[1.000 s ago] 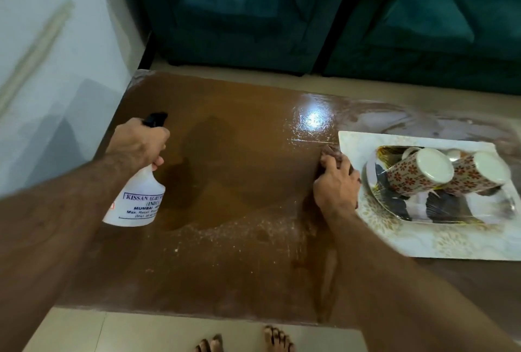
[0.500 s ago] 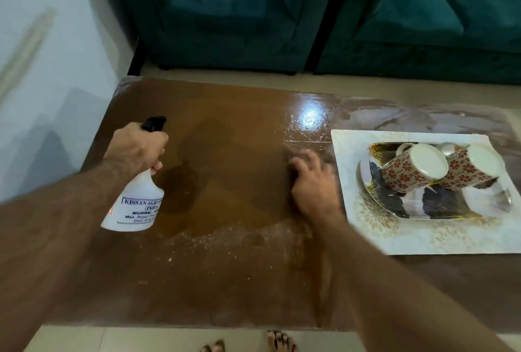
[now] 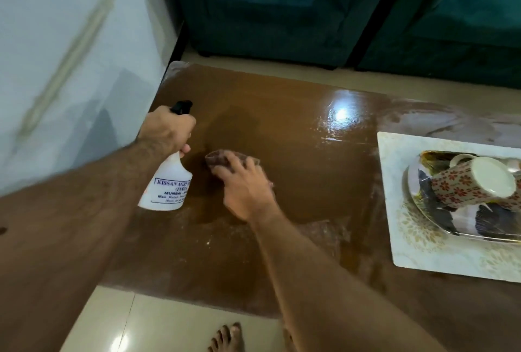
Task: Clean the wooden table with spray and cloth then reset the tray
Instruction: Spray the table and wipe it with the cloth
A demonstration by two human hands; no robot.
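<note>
Head view: at frame centre the right hand [image 3: 245, 188] presses a soft, limp cloth [image 3: 218, 157] flat on the wet, probably slick worktop [image 3: 296, 154], fingers spread. The left hand [image 3: 167, 130] wraps its grip round the light plastic spray bottle [image 3: 166, 185]. At right, fragile mugs [image 3: 476, 182] lie in a tray [image 3: 394, 196], bounding the wiping.

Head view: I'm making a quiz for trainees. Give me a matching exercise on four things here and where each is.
1. spray bottle
2. cloth
3. mug
4. placemat

A. lying on its side in the tray
B. under the right hand
C. gripped in the left hand
D. flat on the table, under the tray

Pairs: 1-C, 2-B, 3-A, 4-D
</note>
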